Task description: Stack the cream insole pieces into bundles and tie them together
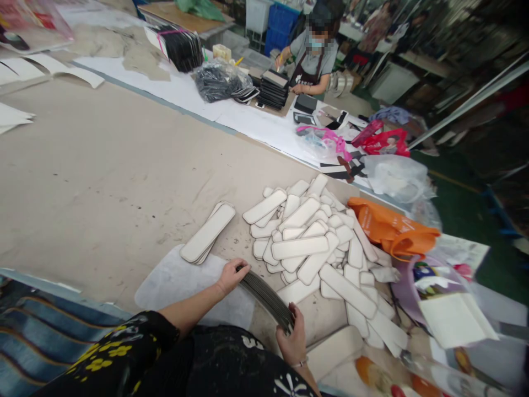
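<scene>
My left hand [231, 275] and my right hand [292, 339] grip the two ends of a stack of thin dark strips [266, 298], held on edge and bowed slightly above the table. Just beyond it lies a loose heap of white rounded oblong pads [318, 248]. A small neat stack of the same pads [209, 232] sits to the left of the heap. A pale sheet [182, 281] lies under my left forearm.
The beige table [103, 165] stretches away to the left. An orange bag [388, 229], clear plastic bags [397, 173] and papers [452, 320] crowd the right side. A person [312, 55] works at the far end beside black stacks [273, 88].
</scene>
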A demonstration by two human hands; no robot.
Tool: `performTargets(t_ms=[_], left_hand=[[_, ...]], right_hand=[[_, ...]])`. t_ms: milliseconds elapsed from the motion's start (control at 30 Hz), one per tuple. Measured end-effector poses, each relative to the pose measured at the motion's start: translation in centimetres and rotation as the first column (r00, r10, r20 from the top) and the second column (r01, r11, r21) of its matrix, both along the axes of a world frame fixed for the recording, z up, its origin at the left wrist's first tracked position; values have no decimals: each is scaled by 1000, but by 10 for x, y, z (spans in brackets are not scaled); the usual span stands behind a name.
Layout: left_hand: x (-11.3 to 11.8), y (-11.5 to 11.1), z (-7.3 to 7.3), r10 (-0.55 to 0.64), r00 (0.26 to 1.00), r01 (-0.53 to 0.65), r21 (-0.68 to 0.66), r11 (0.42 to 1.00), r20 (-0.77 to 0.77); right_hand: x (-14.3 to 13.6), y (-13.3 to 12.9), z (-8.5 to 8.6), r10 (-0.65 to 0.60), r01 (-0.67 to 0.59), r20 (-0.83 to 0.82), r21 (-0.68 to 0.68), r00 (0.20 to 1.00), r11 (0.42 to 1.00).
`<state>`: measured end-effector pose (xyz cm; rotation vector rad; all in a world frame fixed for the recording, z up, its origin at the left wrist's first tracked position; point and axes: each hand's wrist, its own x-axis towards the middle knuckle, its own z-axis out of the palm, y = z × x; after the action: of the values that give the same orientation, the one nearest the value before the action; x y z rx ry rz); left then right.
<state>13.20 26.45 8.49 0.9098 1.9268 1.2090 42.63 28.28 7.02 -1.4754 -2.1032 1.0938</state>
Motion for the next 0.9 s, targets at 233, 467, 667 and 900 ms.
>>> performTargets(t_ms=[233,467,667,900], left_hand=[[-1,7,0,-29,999,28,-31,999,-19],[0,5,-4,-32,999,32,-14,999,3],[1,6,-6,5,1000,-5,4,1000,9],[-1,6,-2,32,999,-32,-8,999,-8]], right_hand=[[32,-3,5,163,-167,111,27,980,986],[49,-4,-6,10,-6,236,-16,972,1000],[9,-1,-8,12,-27,216,69,976,997],[29,4,15,-8,-2,123,75,992,997]])
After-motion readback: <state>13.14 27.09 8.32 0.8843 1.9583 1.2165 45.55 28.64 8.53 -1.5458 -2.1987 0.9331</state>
